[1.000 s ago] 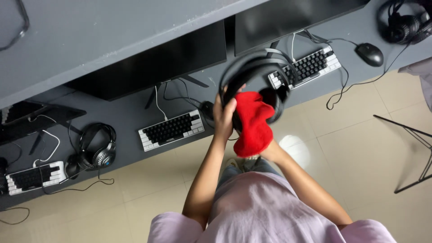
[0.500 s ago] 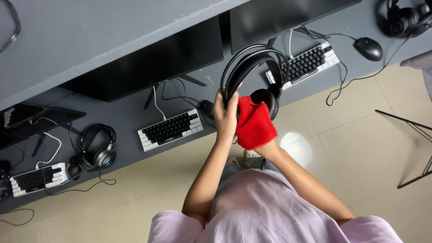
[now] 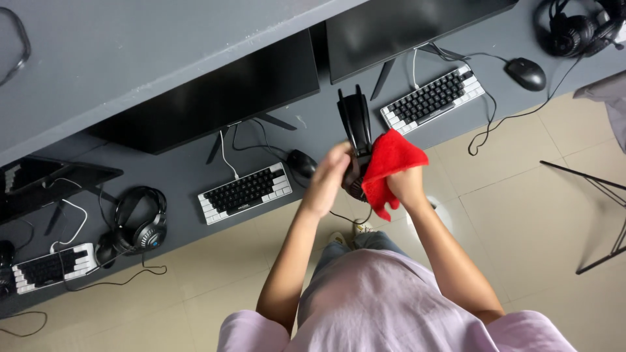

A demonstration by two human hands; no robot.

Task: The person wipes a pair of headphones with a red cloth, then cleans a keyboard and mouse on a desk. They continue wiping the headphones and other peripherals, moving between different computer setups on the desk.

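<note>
Head cam looks straight down: left hand (image 3: 328, 179) is wrapped around a black headset (image 3: 355, 124), holding it up in the air over the edge of the grey desk (image 3: 176, 176), headband edge-on to the camera. Right hand (image 3: 405, 186) is closed on a red cloth (image 3: 389, 163), pressed against the headset's ear cup. Just below on the desk sit a black mouse (image 3: 301, 162) and a white-and-black keyboard (image 3: 244, 193). Another headset (image 3: 139, 220) lies well off to the left.

Headset (image 3: 355, 124) turned edge-on (band formerly an open arch), red cloth (image 3: 390, 166) shifted to its right side
</note>
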